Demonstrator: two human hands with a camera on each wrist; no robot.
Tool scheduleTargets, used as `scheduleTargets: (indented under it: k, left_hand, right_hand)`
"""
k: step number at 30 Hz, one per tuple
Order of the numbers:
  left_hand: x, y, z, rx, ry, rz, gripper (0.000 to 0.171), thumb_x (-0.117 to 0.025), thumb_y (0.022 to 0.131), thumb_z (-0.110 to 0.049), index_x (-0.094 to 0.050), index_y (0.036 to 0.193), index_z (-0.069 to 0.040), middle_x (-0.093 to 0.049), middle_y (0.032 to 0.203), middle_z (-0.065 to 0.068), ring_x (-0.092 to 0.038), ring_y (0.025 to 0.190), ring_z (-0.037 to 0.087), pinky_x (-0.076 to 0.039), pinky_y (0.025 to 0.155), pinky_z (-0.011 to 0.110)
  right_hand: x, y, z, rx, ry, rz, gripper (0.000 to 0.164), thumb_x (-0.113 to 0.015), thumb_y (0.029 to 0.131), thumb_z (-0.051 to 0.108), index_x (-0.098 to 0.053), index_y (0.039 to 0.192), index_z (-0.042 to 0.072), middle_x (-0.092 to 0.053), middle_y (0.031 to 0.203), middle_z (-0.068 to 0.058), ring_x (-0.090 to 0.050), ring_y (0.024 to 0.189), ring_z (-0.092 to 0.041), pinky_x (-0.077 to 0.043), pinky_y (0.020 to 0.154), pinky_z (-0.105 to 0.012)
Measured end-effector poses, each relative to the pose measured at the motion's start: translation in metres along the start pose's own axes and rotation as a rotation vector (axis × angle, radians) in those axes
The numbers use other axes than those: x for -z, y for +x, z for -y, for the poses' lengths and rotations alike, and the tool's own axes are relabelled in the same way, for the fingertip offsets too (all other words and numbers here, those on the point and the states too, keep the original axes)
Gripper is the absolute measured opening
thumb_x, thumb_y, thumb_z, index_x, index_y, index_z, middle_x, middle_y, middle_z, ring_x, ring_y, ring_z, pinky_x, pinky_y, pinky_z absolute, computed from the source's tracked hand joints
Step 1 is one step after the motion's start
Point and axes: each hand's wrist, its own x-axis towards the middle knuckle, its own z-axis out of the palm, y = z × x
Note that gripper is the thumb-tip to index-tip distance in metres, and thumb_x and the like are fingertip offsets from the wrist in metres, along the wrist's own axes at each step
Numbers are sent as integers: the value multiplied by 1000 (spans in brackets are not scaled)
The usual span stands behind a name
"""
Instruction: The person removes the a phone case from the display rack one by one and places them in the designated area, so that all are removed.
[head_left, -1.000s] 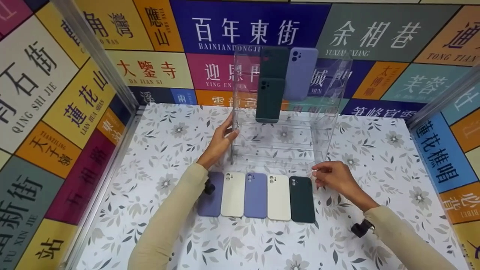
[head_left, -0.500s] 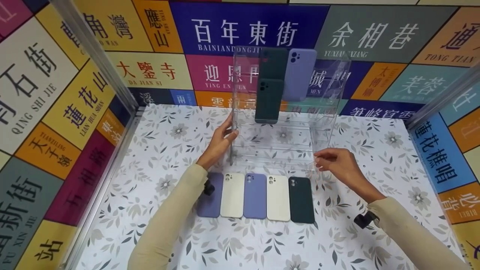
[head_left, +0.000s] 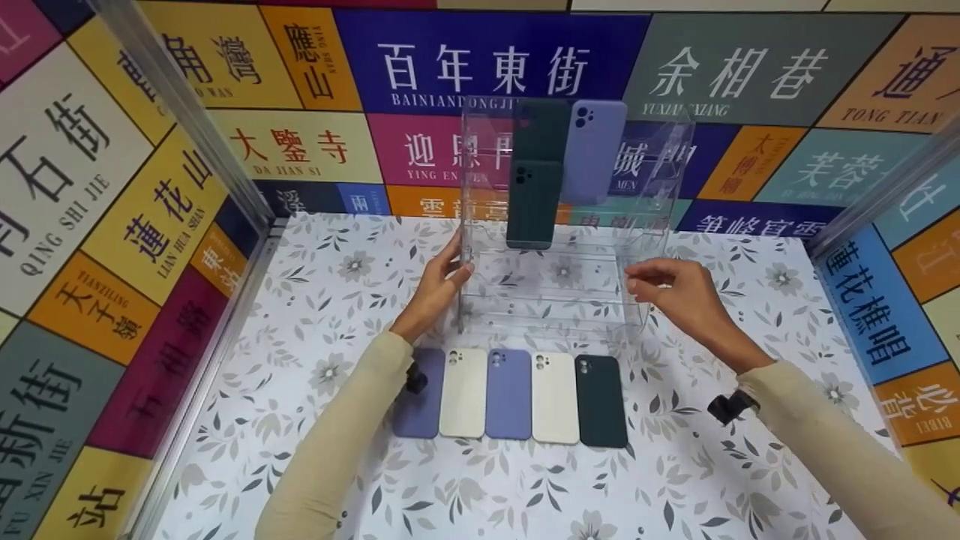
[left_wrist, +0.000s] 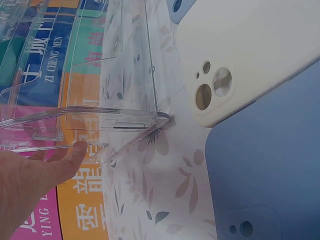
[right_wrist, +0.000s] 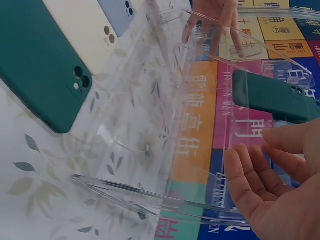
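Observation:
A clear plastic display stand [head_left: 555,298] with stepped tiers stands at the back of the table. My left hand [head_left: 431,289] holds its left side panel, thumb on one face and fingers behind, as the left wrist view shows. Beside the right panel is my right hand [head_left: 679,300], fingers loosely bent with nothing between them in the right wrist view. On the stand lean a dark green phone case [head_left: 536,127] and a purple case [head_left: 596,154] on an upper tier, with another dark green case [head_left: 532,206] lower down.
In front of the stand lies a row of phone cases: purple [head_left: 416,409], cream [head_left: 463,394], purple [head_left: 508,394], cream [head_left: 555,397] and dark green [head_left: 602,401], camera holes away from me. Printed walls [head_left: 300,142] enclose the floral-patterned table [head_left: 480,495].
My right hand has moved up and away from me along the stand's right side. The left hand keeps its hold. All the phone cases stay in place.

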Motion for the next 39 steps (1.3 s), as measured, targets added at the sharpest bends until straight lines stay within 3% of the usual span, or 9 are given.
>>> scheduleTargets:
  k: [8,18,26,34,39]
  left_hand:
    - [1,0,1,0,21,14,74,-56,113,-8,-20,178,-19,-30,180,14,-48,153,42,-43,124,55]
    - [1,-2,1,30,13,17,75,-57,114,-13,-20,178,-25,-29,180,14,-42,157,45,-40,126,58]
    - [1,-2,0,25,18,18,75,-56,114,-13,-19,178,-22,-31,180,12,-42,156,44,-40,126,57]
    - [1,-2,-1,33,11,8,75,-56,113,-11,-20,178,-24,-31,180,14,-42,156,47,-40,125,58]
    - [0,-1,-1,27,8,9,75,-56,113,-9,-21,178,-21,-31,180,15,-44,155,46,-41,125,57]
  right_hand:
    - [4,22,18,76,-45,-46,24,-77,105,21,-83,125,9,-81,118,-12,-72,96,-7,-57,82,-17]
    - [1,47,43,114,-74,-73,25,-76,106,19,-82,128,10,-80,121,-14,-75,109,-28,-56,89,-20]
    - [-9,71,53,250,-109,-102,25,-78,103,9,-80,127,2,-75,118,-15,-73,106,-31,-52,89,-17]
    - [-16,91,69,352,-66,-101,28,-76,104,5,-77,131,-4,-72,122,-21,-72,110,-36,-58,102,-54]
    - [-20,101,74,398,-88,-111,32,-77,103,5,-76,134,-4,-71,122,-22,-70,106,-36,-57,99,-55]
